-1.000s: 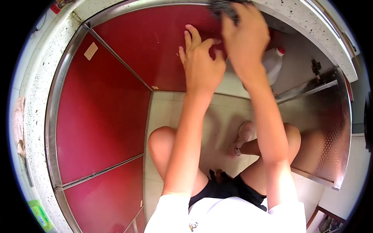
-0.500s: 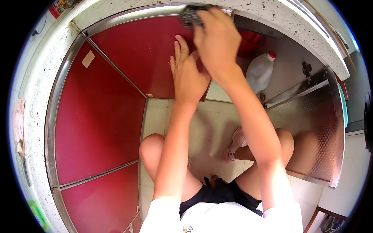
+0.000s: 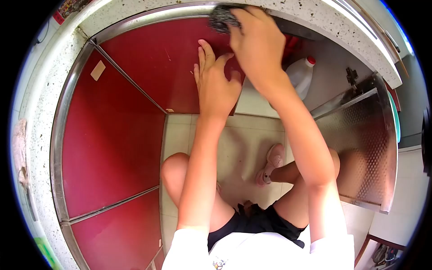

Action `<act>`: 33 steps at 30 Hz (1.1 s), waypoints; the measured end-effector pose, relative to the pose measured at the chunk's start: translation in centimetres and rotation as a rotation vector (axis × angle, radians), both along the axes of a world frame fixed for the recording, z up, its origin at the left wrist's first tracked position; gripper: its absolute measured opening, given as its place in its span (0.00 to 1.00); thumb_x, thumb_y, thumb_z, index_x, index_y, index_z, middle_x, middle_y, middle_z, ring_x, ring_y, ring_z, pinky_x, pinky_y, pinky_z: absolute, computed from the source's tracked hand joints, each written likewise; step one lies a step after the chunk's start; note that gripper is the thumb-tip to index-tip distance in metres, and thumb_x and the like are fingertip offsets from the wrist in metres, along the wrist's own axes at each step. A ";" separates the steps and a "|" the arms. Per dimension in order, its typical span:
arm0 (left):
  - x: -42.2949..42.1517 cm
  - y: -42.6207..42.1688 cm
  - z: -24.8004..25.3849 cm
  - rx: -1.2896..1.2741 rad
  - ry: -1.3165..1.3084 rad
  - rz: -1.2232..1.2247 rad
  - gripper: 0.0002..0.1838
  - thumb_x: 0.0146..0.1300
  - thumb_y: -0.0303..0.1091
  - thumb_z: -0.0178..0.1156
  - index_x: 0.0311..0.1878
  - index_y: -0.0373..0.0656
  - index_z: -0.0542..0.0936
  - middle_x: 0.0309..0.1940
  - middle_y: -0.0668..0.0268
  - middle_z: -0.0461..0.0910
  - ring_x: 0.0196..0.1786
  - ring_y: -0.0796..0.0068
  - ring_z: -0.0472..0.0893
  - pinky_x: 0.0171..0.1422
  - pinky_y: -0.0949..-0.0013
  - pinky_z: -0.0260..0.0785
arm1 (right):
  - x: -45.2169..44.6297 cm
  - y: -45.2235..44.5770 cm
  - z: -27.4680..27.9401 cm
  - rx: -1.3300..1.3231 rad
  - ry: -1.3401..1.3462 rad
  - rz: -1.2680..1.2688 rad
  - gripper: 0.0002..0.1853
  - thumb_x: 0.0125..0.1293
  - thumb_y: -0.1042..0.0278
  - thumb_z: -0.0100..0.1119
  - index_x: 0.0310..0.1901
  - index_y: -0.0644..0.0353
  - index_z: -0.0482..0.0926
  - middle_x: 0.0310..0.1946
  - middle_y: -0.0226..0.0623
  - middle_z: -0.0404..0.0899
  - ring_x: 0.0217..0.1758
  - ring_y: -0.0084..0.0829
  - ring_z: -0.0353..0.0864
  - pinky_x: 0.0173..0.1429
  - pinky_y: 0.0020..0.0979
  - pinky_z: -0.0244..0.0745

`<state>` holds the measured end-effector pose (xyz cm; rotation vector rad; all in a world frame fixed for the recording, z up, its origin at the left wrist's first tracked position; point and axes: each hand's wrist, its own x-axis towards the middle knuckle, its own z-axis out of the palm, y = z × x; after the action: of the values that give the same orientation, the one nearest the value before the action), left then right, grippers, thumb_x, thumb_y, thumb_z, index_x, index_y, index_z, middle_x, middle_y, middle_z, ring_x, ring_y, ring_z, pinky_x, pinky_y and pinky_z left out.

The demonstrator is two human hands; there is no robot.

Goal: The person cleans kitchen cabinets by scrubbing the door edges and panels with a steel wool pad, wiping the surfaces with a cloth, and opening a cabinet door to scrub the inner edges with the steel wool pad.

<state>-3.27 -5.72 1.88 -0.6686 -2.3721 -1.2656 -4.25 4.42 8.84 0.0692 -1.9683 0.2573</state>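
My right hand is closed around a dark, wiry scouring pad. The pad presses on the metal trim along the top edge of a red cabinet door, just under the countertop. Lower on the same door, my left hand lies with its fingers stretched out and spread, holding nothing. Part of the pad is hidden behind my right fingers.
To the right, a cabinet door with a dimpled metal inner face hangs open. Inside stands a translucent jug with a red cap. A speckled countertop curves above. More red panels line the left.
My right hand has shifted slightly right, with the pad still at the trim. My left thumb has spread further from the fingers. The whole view has shifted a little.
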 end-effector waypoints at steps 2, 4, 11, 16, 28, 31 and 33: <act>-0.1 -0.1 0.2 0.003 -0.005 -0.008 0.19 0.61 0.30 0.57 0.57 0.42 0.80 0.76 0.40 0.47 0.78 0.43 0.51 0.76 0.41 0.46 | 1.5 1.8 0.0 -0.044 -0.016 -0.068 0.11 0.55 0.71 0.66 0.41 0.59 0.83 0.38 0.36 0.81 0.41 0.43 0.81 0.43 0.38 0.76; 0.0 0.4 0.2 0.050 -0.026 0.002 0.19 0.61 0.31 0.57 0.57 0.41 0.79 0.76 0.40 0.47 0.78 0.43 0.51 0.77 0.41 0.45 | 1.8 2.4 0.1 -0.052 0.039 -0.073 0.10 0.56 0.71 0.65 0.41 0.60 0.83 0.37 0.37 0.81 0.41 0.43 0.81 0.43 0.39 0.76; 0.2 -0.1 0.3 0.015 -0.033 0.007 0.19 0.60 0.29 0.54 0.55 0.37 0.80 0.76 0.41 0.47 0.78 0.47 0.52 0.78 0.42 0.43 | 1.5 -0.5 1.1 -0.039 -0.026 0.078 0.11 0.51 0.80 0.60 0.39 0.63 0.79 0.36 0.47 0.77 0.43 0.51 0.78 0.45 0.44 0.75; 0.1 0.0 0.1 0.009 -0.059 0.009 0.19 0.62 0.29 0.55 0.57 0.42 0.80 0.77 0.43 0.45 0.78 0.47 0.52 0.77 0.42 0.46 | 2.7 2.8 0.1 -0.046 0.034 -0.101 0.11 0.56 0.71 0.64 0.41 0.62 0.83 0.36 0.40 0.80 0.40 0.47 0.80 0.44 0.39 0.75; 0.3 0.9 0.0 0.035 -0.050 -0.027 0.20 0.62 0.29 0.53 0.57 0.39 0.79 0.76 0.38 0.42 0.78 0.41 0.50 0.77 0.46 0.49 | 3.9 5.7 -1.7 -0.063 0.138 0.058 0.12 0.55 0.74 0.65 0.42 0.62 0.82 0.34 0.39 0.78 0.40 0.44 0.79 0.43 0.38 0.74; 0.2 1.6 -0.4 0.046 -0.009 -0.028 0.20 0.62 0.28 0.54 0.57 0.39 0.79 0.76 0.35 0.39 0.77 0.37 0.48 0.76 0.47 0.51 | 1.9 4.7 -0.3 -0.107 0.202 0.036 0.10 0.58 0.76 0.65 0.43 0.66 0.82 0.32 0.42 0.79 0.33 0.41 0.79 0.39 0.32 0.74; 0.2 1.8 -0.5 0.034 0.001 -0.021 0.20 0.61 0.28 0.55 0.57 0.38 0.78 0.76 0.34 0.37 0.77 0.35 0.47 0.76 0.47 0.52 | 3.5 3.6 0.2 -0.164 0.077 0.069 0.11 0.52 0.81 0.59 0.39 0.65 0.79 0.35 0.48 0.77 0.41 0.52 0.77 0.44 0.43 0.74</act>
<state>-3.11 -3.97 1.40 -0.6858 -2.3427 -1.3110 -0.71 8.01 9.03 0.0403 -1.8633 0.4539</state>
